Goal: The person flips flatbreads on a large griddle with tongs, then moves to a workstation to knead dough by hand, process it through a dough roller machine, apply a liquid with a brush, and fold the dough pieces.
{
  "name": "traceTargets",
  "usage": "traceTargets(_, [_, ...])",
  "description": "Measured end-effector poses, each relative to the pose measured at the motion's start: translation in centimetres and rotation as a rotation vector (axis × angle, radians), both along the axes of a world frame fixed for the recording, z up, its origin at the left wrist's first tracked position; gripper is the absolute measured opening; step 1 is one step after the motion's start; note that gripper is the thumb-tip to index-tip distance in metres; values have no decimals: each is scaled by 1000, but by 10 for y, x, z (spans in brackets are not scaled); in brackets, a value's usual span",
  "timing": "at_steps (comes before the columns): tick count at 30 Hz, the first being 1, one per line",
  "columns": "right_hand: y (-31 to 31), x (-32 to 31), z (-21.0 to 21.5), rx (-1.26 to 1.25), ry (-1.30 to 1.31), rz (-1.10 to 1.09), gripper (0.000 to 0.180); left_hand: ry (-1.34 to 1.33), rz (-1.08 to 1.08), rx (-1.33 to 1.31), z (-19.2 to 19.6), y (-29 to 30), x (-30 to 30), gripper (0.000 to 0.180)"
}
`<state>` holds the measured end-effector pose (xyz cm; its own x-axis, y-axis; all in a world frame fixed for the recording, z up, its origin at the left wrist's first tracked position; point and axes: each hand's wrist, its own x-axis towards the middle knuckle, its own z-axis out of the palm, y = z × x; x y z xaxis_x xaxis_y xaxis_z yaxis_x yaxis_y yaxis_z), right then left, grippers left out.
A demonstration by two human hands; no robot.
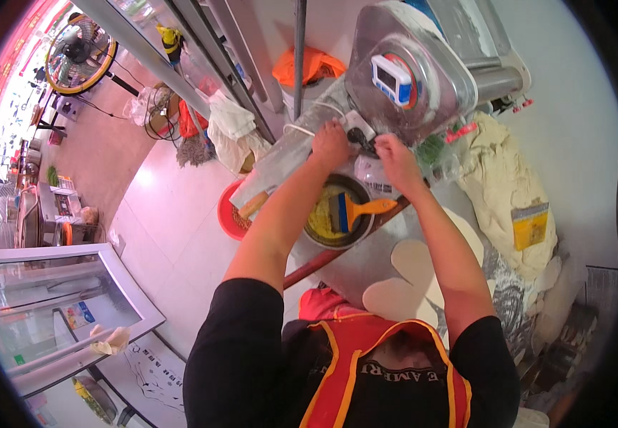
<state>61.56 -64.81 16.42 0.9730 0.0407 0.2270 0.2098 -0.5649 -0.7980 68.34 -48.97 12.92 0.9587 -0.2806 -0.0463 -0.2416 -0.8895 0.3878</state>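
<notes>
A white power strip (pixel 361 124) with a black plug (pixel 357 135) lies at the back of the worktop, below a steel machine. My left hand (pixel 331 145) is closed at the strip's left side, and its fingertips are partly hidden, so what it grips is unclear. From the right, my right hand (pixel 397 158) pinches the black plug's cord. Nearer to me, a dark round pan (pixel 365 189) holds yellow oily stuff. An orange-handled brush (pixel 361 209) rests in it, bristles down.
A steel machine (pixel 451 85) carries a white timer (pixel 392 80). A dark red rod (pixel 312 269) runs along the worktop's edge. Flat dough ovals (pixel 394 298) lie right of it. A red bowl (pixel 232 221) stands left, a cream cloth (pixel 503 182) right, and a glass-lidded freezer (pixel 59 303) lower left.
</notes>
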Motion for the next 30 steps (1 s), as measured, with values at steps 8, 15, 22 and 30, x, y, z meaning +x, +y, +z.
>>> traceTargets(8, [-14, -111, 30, 548, 586, 101, 36, -80, -68, -454, 40, 69, -50, 49])
traceTargets(15, [76, -103, 22, -147, 166, 90, 22, 288, 334, -563, 25, 107, -179, 30])
traceTargets(22, [73, -99, 22, -208, 144, 170, 15, 51, 355, -465, -2, 87, -175, 15])
traceTargets(30, [17, -134, 81, 93, -90, 152, 16, 5, 250, -465, 45, 68, -177, 15])
